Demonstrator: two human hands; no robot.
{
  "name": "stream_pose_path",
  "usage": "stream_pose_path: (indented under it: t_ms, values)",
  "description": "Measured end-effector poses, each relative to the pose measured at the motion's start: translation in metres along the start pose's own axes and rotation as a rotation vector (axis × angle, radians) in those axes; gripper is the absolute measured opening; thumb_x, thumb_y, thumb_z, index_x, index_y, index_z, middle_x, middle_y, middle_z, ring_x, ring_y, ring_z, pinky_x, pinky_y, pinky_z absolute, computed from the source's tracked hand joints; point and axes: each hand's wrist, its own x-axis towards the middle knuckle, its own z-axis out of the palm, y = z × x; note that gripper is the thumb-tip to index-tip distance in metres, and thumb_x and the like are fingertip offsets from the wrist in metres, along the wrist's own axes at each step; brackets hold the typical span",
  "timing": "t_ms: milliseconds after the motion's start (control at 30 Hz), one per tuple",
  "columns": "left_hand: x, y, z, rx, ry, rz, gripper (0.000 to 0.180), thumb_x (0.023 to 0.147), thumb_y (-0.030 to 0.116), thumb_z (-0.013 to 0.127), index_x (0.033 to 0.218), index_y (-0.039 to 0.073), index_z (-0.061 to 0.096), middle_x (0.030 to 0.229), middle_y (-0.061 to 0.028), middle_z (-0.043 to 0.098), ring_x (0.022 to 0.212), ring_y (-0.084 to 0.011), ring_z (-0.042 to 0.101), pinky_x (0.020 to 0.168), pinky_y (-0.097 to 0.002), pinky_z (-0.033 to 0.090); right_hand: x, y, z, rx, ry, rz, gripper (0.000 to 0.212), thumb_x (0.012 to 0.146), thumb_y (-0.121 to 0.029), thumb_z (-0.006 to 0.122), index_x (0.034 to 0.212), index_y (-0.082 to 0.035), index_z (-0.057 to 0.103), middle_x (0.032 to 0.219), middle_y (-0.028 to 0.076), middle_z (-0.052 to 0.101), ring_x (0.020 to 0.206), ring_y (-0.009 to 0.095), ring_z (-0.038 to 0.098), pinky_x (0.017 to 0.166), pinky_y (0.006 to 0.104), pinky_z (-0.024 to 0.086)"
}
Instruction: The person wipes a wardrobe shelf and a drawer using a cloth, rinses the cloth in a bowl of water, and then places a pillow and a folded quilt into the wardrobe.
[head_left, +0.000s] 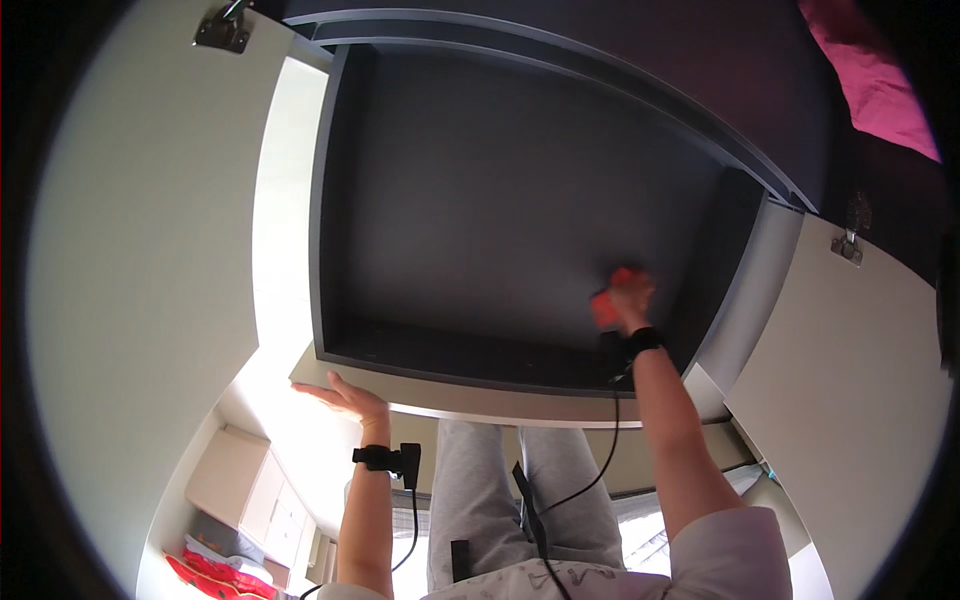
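Observation:
A dark grey pull-out drawer (520, 378) is drawn out in front of me, its inside bare apart from my right hand. My right hand (632, 292), slightly blurred, is down in the drawer's near right part. It is closed on a red cloth (604, 309), which touches or hovers just over the drawer bottom. Against the outer left end of the pale drawer front (470, 398) rests my left hand (347, 398), its fingers stretched out and the thumb up along the panel.
An open pale door (160, 200) with a metal hinge (222, 30) stands on the left, another door (840, 330) on the right. Pink fabric (880, 90) lies at the far right. Cables (612, 440) run from the black wrist straps. Behind at lower left is a white cabinet (235, 475).

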Motion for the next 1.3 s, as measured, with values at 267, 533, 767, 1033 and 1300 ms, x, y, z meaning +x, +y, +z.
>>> stream_pose_path:
  t_ms: [267,533,767,1033,1300]
  values:
    - [0.005,-0.003,-0.024,0.097,0.02,0.06,0.077,0.093,0.04,0.036,0.145,-0.002,-0.002,0.152,-0.021,-0.005,0.141,-0.033,-0.004,0.114,-0.0426,-0.001,-0.16,-0.32,-0.088,0.83,0.078,-0.676,0.051,0.068,-0.013,0.072,0.114,-0.008,0.051,0.119,0.016,0.047,0.111,0.037,0.046,0.09,0.0457,0.041]
    - [-0.001,-0.001,-0.025,0.084,0.039,0.089,0.074,0.093,0.034,0.037,0.144,-0.006,0.001,0.151,-0.0239,0.001,0.141,-0.0352,0.002,0.114,-0.0412,0.005,-0.206,-0.397,-0.069,0.613,-0.097,-1.07,0.041,0.072,-0.01,0.067,0.111,-0.012,0.058,0.123,0.01,0.045,0.112,0.032,0.05,0.085,0.0426,0.048]
    - [-0.005,0.005,-0.026,0.079,0.011,0.075,0.071,0.095,0.033,0.036,0.144,-0.005,0.001,0.151,-0.0236,0.0,0.141,-0.0349,0.001,0.114,-0.0408,0.003,-0.239,-0.374,-0.063,0.207,-0.43,-1.284,0.04,0.077,0.001,0.055,0.115,-0.013,0.06,0.134,0.003,0.041,0.121,0.027,0.045,0.097,0.0381,0.044]
    - [-0.004,0.007,-0.023,0.086,0.015,0.051,0.073,0.095,0.035,0.036,0.144,-0.005,0.0,0.152,-0.0226,0.0,0.141,-0.0337,0.0,0.114,-0.0404,0.003,-0.165,-0.226,-0.051,-0.131,-0.551,-1.35,0.032,0.073,0.0,0.062,0.105,-0.004,0.064,0.133,0.01,0.043,0.118,0.029,0.048,0.095,0.037,0.043]
    - [0.007,-0.002,-0.027,0.157,0.06,0.062,0.074,0.094,0.039,0.035,0.145,-0.003,0.002,0.152,-0.0229,0.003,0.141,-0.0348,0.003,0.114,-0.0418,0.004,-0.107,-0.019,-0.035,-0.433,-0.633,-1.15,0.029,0.075,-0.005,0.062,0.104,-0.008,0.064,0.116,0.013,0.055,0.107,0.03,0.053,0.091,0.0379,0.044]
